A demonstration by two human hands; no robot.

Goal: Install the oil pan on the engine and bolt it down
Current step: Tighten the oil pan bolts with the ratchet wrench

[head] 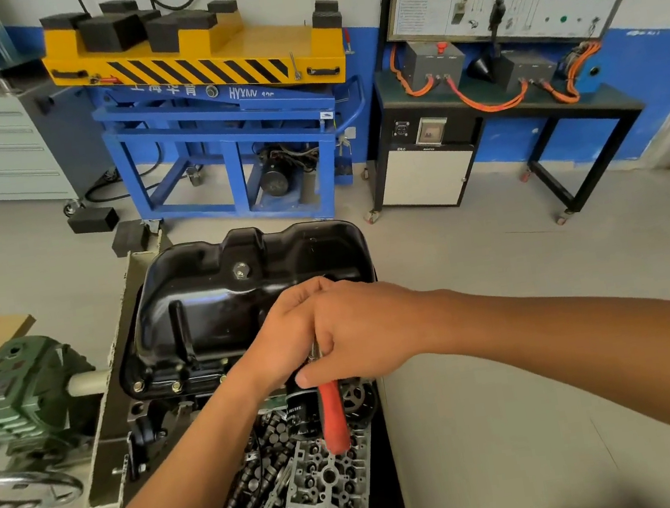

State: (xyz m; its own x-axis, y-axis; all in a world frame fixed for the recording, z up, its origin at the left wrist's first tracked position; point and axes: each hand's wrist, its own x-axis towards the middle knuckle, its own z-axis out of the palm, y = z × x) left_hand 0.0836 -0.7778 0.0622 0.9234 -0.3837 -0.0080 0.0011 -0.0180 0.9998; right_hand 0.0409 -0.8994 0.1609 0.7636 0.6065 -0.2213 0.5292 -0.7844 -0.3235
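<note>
Item: pan (252, 292), black, seated sump side up on the engine (161, 414), drain plug (240, 270) on its upper face. Two bolts (138, 386) show in the near flange; the rest of the rim is hidden or too small to tell. Right grip (362, 332): curled round a red-handled tool (334, 419), with the handle pointing back toward the wearer and the working end hidden at the pan's near right flange. Left grip (284, 331): tucked under the right at the tool's shaft, fingers covered, so whether it clasps anything cannot be told. Risks, as judged: the bolt head is out of sight beneath both grips, so the tool may ride off it and round it, or a bolt may start crooked and cross-thread. Pulling one corner tight before the others are started could lift or warp the flange. A dropped bolt would likely vanish among the loose parts below. Obstructions: filter (303, 415), touching or just beside the handle, limits its swing. Directly beneath is a tray (388, 507) holding camshafts (246, 484) and a cast aluminium part (332, 480). Surroundings: green gearbox (18, 388) and handwheel (21, 492) at left; blue-and-yellow lift (220, 140) on the floor behind, well apart.
</note>
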